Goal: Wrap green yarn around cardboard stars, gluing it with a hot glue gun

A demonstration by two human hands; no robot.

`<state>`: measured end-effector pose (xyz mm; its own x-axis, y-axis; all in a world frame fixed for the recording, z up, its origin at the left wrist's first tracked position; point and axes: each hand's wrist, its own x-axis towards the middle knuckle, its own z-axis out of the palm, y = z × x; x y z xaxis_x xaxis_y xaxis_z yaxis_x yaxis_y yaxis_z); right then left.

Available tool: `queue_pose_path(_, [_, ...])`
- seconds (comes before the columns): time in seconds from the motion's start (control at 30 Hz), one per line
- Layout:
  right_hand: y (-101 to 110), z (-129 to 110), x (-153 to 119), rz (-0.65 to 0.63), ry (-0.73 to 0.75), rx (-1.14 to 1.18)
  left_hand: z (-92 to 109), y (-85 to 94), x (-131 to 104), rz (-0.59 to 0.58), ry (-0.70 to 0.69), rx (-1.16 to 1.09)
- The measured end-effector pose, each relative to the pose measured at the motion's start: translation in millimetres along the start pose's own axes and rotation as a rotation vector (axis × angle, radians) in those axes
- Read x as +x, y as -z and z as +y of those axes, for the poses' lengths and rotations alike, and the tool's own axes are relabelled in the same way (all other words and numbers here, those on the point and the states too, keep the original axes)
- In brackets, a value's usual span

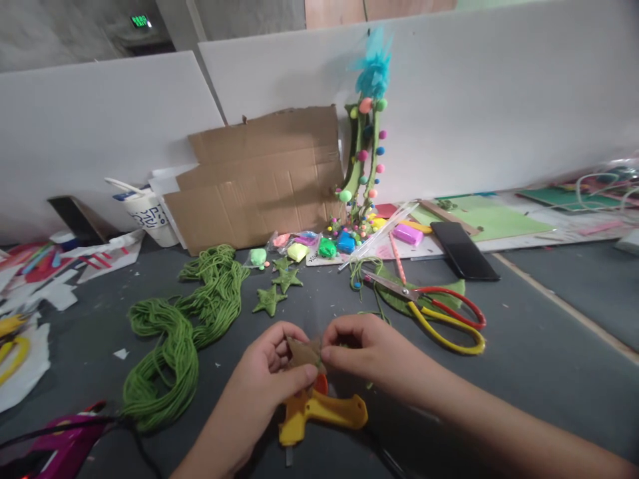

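Note:
My left hand [279, 362] pinches a small brown cardboard piece [301, 352], thumb on its near face. At the piece's right edge, my right hand [357, 346] has thumb and fingertips pressed together; what they grip, perhaps green yarn, is mostly hidden. Below both hands lies a yellow hot glue gun [332, 409] with an orange trigger. Green yarn-covered stars [269, 301] rest just beyond the hands. A loose skein of green yarn [167, 356] spreads to the left. On the right, scissors [439, 309] with red and yellow handles lie open over a green piece.
A black phone [463, 249] lies at the right. Behind stand a cardboard sheet [264, 183] and a green pompom-trimmed craft [367, 153] with blue feathers. Bags of coloured clay [298, 251] sit before them. A magenta tool [67, 442] with a black cord is at lower left.

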<state>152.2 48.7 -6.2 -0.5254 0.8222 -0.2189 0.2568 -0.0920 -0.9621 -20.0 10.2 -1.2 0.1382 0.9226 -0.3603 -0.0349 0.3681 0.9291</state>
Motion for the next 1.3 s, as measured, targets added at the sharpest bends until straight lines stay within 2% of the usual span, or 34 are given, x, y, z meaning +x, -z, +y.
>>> queue_pose_path(0.23, [15, -11, -3, -0.108, 0.126, -0.047, 0, 7.1, -1, -0.209, 0.049, -0.135])
queue_pose_path(0.4, [18, -9, -3, -0.202, 0.188, 0.054, -2, 7.4, -3, -0.255, 0.074, -0.197])
queue_pose_path(0.63, [12, -4, 1, -0.274, 0.037, 0.369, -2, 6.7, -1, -0.221, 0.036, -0.081])
queue_pose_path(0.73, [9, -3, 2, -0.217, -0.016, 0.385, -2, 4.7, -1, -0.19, 0.02, -0.059])
queue_pose_path(0.93, [3, 4, 5, -0.088, -0.027, 0.258, -1, 0.8, 1, -0.127, 0.003, -0.029])
queue_pose_path(1.1, [3, 6, 6, -0.101, -0.073, 0.299, -2, -4.3, 0, -0.058, -0.027, 0.054])
queue_pose_path(1.3, [0, 3, 4, -0.13, -0.14, 0.437, -6, -11.0, -1, -0.01, -0.213, 0.104])
